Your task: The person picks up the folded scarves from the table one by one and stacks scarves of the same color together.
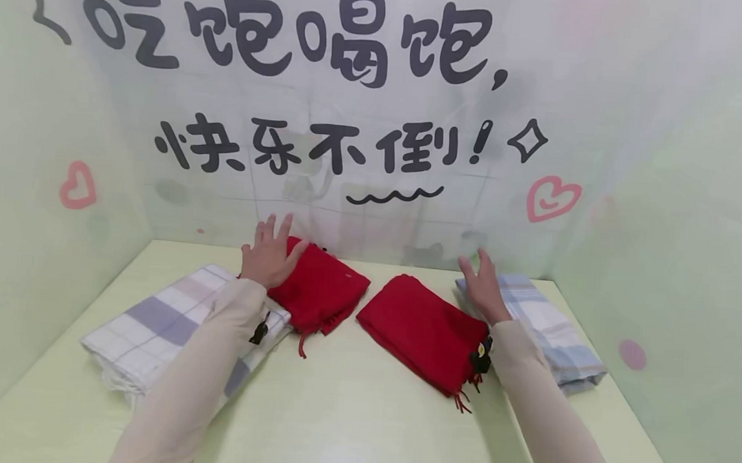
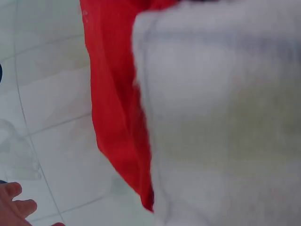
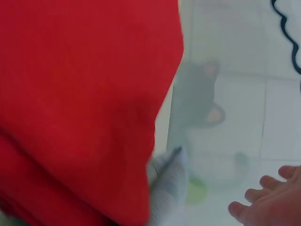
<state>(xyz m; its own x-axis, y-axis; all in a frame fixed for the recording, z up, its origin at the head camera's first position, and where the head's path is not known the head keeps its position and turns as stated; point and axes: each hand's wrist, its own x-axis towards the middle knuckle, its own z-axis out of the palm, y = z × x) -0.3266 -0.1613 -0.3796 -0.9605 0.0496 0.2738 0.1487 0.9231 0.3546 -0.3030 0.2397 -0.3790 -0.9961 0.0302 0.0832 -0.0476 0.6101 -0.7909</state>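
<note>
With its fingers spread, my left hand (image 1: 270, 258) is over the far left corner of a folded red scarf (image 1: 319, 284); whether it touches the cloth I cannot tell. A folded white-and-grey plaid scarf (image 1: 162, 319) lies under my left forearm, partly hidden by the sleeve. My right hand (image 1: 485, 288), fingers apart, is at the near side of a folded light-blue plaid scarf (image 1: 547, 329). Left of that wrist lies another folded red scarf (image 1: 422, 330) with fringe. In the right wrist view, the fingers (image 3: 265, 195) hold nothing.
A pale table (image 1: 338, 410) carries the scarves. Behind it stands a light back wall (image 1: 322, 219) with large dark lettering and hearts. Side walls (image 1: 673, 293) close in the left and right. A dark strap piece is on each wrist.
</note>
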